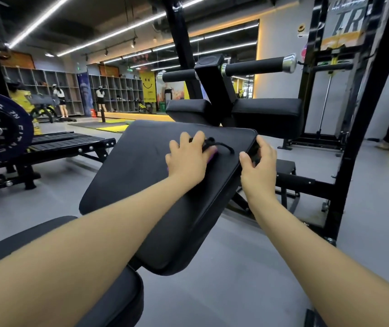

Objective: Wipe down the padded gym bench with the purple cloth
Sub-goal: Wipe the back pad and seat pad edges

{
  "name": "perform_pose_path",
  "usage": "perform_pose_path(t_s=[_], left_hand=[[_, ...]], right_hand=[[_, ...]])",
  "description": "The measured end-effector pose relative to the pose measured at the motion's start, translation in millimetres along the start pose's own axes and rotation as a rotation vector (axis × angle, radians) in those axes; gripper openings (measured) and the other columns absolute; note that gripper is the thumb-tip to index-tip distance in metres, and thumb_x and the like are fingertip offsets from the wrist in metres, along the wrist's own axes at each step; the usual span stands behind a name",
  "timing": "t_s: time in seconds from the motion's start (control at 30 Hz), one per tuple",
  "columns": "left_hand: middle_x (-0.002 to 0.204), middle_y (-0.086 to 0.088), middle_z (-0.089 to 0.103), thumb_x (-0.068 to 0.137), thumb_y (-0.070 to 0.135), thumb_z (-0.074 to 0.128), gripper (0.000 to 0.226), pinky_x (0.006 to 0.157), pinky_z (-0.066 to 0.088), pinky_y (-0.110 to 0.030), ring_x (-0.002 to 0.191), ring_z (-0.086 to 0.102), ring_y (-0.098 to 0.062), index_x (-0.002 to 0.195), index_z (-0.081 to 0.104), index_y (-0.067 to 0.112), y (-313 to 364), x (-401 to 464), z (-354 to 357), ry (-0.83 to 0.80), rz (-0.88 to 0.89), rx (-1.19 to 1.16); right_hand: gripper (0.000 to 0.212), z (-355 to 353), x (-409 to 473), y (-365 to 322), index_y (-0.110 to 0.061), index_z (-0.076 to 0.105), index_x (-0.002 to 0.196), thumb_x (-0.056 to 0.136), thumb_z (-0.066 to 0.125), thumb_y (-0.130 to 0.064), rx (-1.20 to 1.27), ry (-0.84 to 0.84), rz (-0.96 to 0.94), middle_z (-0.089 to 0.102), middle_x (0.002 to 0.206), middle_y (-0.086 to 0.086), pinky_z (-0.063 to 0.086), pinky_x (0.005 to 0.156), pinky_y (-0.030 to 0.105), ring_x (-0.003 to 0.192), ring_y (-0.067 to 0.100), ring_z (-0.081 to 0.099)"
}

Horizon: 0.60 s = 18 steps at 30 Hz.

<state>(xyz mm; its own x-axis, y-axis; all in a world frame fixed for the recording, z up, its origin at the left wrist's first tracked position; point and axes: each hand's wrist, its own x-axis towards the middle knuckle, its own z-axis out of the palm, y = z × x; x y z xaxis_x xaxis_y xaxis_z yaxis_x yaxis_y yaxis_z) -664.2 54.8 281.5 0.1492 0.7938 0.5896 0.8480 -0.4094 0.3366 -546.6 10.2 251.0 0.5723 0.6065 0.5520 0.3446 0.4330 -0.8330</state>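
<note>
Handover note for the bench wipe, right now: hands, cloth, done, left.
Left hand: flat on the purple cloth, pressing it onto the far end of the black padded gym bench pad; only a sliver of purple shows under the palm, beside a black cord loop.
Right hand: fingers curled over the pad's right edge near the far corner, steadying it.
Done: cannot tell from this frame how much has been wiped.
Left: likely the rest of the pad down toward the camera, then the lower black seat pad.
</note>
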Motion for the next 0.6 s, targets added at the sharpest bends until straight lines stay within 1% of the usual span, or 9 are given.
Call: perform_pose_path(t_s=[0.07,0.1,0.17,0.23,0.3,0.37,0.43,0.53,0.6], left_hand=[[0.125,-0.011,0.039,0.097,0.049,0.035,0.039,0.083,0.033,-0.043,0.11,0.035,-0.033,0.12,0.041,0.018,9.5,13.9,3.5,0.01,-0.067,-0.014],[0.126,-0.012,0.039,0.097,0.048,0.035,0.039,0.084,0.034,-0.043,0.111,0.035,-0.034,0.121,0.04,0.018,12.7,12.3,2.6,0.024,-0.067,0.0],[0.122,-0.01,0.039,0.096,0.049,0.036,0.039,0.081,0.033,-0.041,0.108,0.036,-0.032,0.121,0.04,0.018,12.8,-4.0,2.1,0.033,-0.013,0.025],[0.113,-0.007,0.04,0.094,0.05,0.039,0.037,0.075,0.032,-0.038,0.098,0.036,-0.028,0.115,0.043,0.02,7.5,-36.7,1.9,0.058,0.074,0.056],[0.101,-0.005,0.043,0.09,0.048,0.049,0.031,0.067,0.031,-0.035,0.084,0.034,-0.024,0.103,0.049,0.019,1.5,-70.7,2.7,0.138,0.187,0.062],[0.092,-0.004,0.046,0.087,0.045,0.056,0.029,0.062,0.029,-0.034,0.077,0.03,-0.022,0.095,0.051,0.018,-1.3,-85.7,2.5,0.205,0.243,0.065],[0.097,-0.002,0.041,0.09,0.048,0.049,0.031,0.066,0.029,-0.035,0.082,0.03,-0.021,0.102,0.048,0.019,0.1,-74.9,0.8,0.138,0.223,0.089],[0.113,-0.006,0.041,0.094,0.051,0.04,0.038,0.074,0.032,-0.038,0.099,0.037,-0.028,0.115,0.044,0.02,11.6,-38.8,0.1,0.042,0.134,0.067],[0.117,-0.008,0.042,0.095,0.05,0.038,0.039,0.076,0.033,-0.039,0.103,0.038,-0.03,0.117,0.042,0.019,19.2,-23.4,2.0,0.039,0.072,0.031]], right_hand=[[0.05,-1.4,0.7,-1.5,-0.02,0.039,0.139,0.093,0.053,-0.013,-0.008,-0.001,0.002,0.035,0.141,-0.005,0.035,0.11,0.039,0.13,0.012,0.038],[0.05,-1.7,0.9,-2.3,-0.02,0.039,0.14,0.093,0.053,-0.013,-0.013,-0.001,0.005,0.035,0.141,-0.005,0.034,0.11,0.039,0.13,0.012,0.037],[0.049,-2.0,0.6,-3.7,-0.02,0.038,0.14,0.093,0.053,-0.014,-0.026,-0.003,0.015,0.035,0.142,-0.005,0.034,0.11,0.039,0.131,0.012,0.036],[0.049,-2.1,0.7,-5.1,-0.02,0.038,0.14,0.093,0.053,-0.014,-0.034,0.003,0.022,0.035,0.142,-0.004,0.034,0.11,0.04,0.13,0.014,0.037],[0.049,-2.2,0.5,-6.5,-0.02,0.038,0.14,0.093,0.053,-0.014,-0.035,0.009,0.036,0.035,0.142,-0.002,0.035,0.11,0.041,0.13,0.015,0.038],[0.049,-2.4,0.4,-8.3,-0.019,0.038,0.14,0.093,0.053,-0.013,-0.036,0.006,0.044,0.036,0.142,-0.002,0.034,0.11,0.04,0.131,0.015,0.037],[0.049,-2.7,0.0,-9.1,-0.019,0.039,0.139,0.093,0.053,-0.013,-0.038,0.007,0.04,0.037,0.141,-0.001,0.034,0.11,0.04,0.13,0.015,0.037],[0.05,-3.3,-0.4,-12.1,-0.018,0.039,0.139,0.092,0.054,-0.012,-0.045,0.007,0.047,0.037,0.141,-0.001,0.033,0.11,0.039,0.13,0.015,0.038],[0.051,-4.2,-0.5,-14.9,-0.019,0.039,0.14,0.092,0.055,-0.012,-0.041,0.008,0.063,0.037,0.141,-0.002,0.034,0.11,0.037,0.129,0.014,0.039]])
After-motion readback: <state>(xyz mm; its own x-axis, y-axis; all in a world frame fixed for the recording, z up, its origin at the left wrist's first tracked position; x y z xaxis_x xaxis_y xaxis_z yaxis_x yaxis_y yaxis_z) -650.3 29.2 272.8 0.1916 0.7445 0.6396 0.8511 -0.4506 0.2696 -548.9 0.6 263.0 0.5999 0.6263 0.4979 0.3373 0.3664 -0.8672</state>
